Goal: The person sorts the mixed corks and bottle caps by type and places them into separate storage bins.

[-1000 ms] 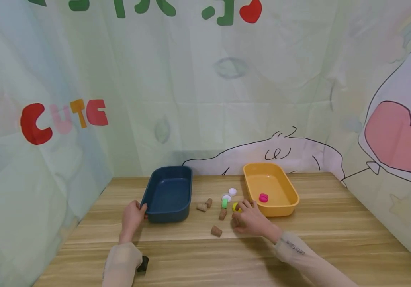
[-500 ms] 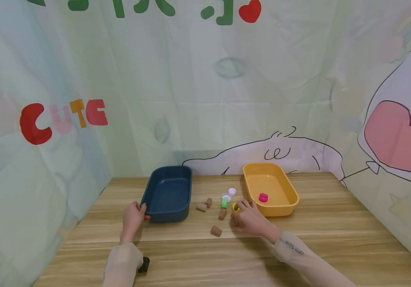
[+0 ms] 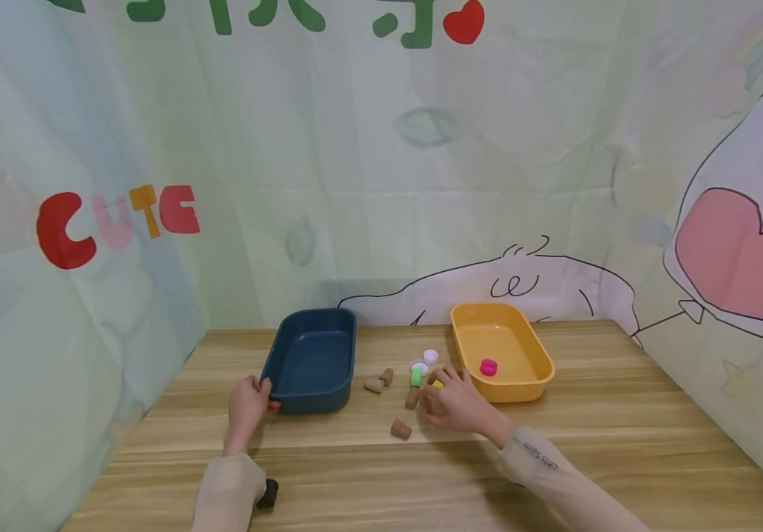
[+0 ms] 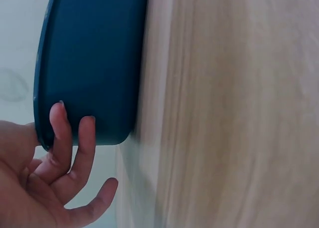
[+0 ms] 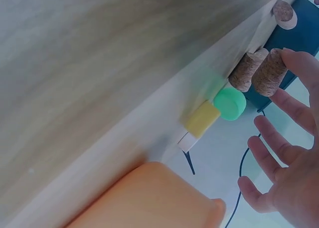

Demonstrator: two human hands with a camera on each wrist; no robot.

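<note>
My left hand (image 3: 248,408) grips the near left corner of a dark blue tray (image 3: 311,403); in the left wrist view the thumb is at the rim and the fingers (image 4: 87,143) lie along the outer wall. My right hand (image 3: 458,403) is over the middle right of the table. In the right wrist view its thumb and index finger pinch a brown cork (image 5: 269,73), which is hidden under the hand in the head view. Several other corks (image 3: 401,429) lie to its left. Beside the fingers are a yellow cap (image 3: 438,383), mostly covered, and a green cap (image 3: 415,377).
A yellow tray (image 3: 521,391) with a pink cap (image 3: 489,367) inside stands right of the right hand. Two white caps (image 3: 430,357) lie behind the green one. The wood table (image 3: 355,480) ends at a printed cloth backdrop (image 3: 355,222).
The right hand stays almost still at first, then shifts slightly left and covers more of the yellow cap. The left hand keeps its hold on the blue tray.
</note>
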